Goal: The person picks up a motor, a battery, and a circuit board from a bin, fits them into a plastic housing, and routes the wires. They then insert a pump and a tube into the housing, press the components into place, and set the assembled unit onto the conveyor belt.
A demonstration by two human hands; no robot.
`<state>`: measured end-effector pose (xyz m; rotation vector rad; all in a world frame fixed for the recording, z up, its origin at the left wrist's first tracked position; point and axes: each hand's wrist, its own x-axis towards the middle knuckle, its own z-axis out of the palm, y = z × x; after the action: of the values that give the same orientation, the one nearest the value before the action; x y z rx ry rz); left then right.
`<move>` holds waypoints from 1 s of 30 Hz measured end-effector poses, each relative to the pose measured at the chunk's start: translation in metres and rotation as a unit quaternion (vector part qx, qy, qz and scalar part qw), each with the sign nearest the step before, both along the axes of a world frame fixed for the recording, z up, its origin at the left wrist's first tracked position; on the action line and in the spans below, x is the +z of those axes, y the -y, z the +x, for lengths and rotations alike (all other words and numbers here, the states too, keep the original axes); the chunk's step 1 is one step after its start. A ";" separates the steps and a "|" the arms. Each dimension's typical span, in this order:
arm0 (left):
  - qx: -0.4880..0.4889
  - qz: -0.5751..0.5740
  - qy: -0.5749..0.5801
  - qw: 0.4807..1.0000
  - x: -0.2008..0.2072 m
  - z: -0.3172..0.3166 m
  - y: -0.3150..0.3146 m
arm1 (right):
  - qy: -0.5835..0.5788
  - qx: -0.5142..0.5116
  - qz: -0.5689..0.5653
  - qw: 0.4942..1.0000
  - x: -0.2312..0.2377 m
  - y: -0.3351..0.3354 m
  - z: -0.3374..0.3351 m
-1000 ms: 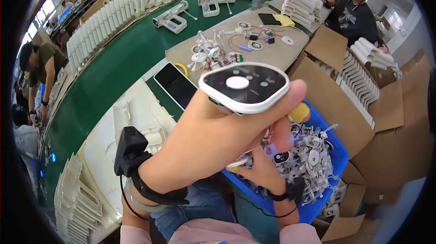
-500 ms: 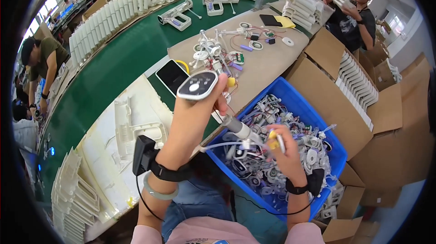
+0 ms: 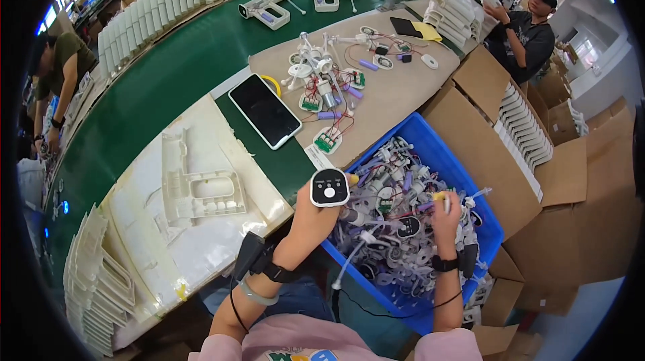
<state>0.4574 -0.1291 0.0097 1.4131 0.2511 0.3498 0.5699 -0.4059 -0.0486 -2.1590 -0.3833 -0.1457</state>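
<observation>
At the near left edge of the blue bin [image 3: 494, 253], my left hand [image 3: 314, 218] is closed around an oval control panel [image 3: 329, 188], black-faced with a white rim and white button. What hangs beneath the panel is partly hidden by the hand. Over the bin's right half my right hand [image 3: 445, 230] pinches a small white part [image 3: 448, 205]; yellow covering shows at its fingertips. Jumbled pump and wire assemblies [image 3: 396, 260] fill the bin, among them another black oval panel [image 3: 408, 227]. A clear tube [image 3: 349, 261] hangs over the bin's near left edge.
Wired circuit boards [image 3: 327, 139] and a phone [image 3: 265, 111] lie on the table. Left are a white shell half [image 3: 205, 190] and stacked shells [image 3: 101, 287]. Cardboard boxes [image 3: 484, 139] stand right of the bin. One person [image 3: 527, 32] works far right, another [image 3: 67, 72] far left.
My left hand has come nearer and right with the panel, from over the table parts to the bin's edge, uncovering the phone. My right hand has shifted right, away from the left.
</observation>
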 end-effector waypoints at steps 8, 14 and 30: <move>0.012 -0.049 0.118 0.992 0.121 -0.006 0.010 | 0.012 0.117 0.588 0.800 0.157 -0.035 -0.046; -0.008 -0.206 -0.010 0.978 0.091 0.014 0.028 | -0.127 0.152 0.192 0.961 0.090 -0.078 -0.050; -0.137 -0.268 0.278 0.912 0.206 0.021 0.009 | -0.053 0.151 0.724 0.671 0.175 0.000 -0.035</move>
<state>0.4780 -0.1378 0.2152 0.7460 -0.3038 0.3975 0.5348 -0.4055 0.1264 -0.4836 -0.3448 -0.0746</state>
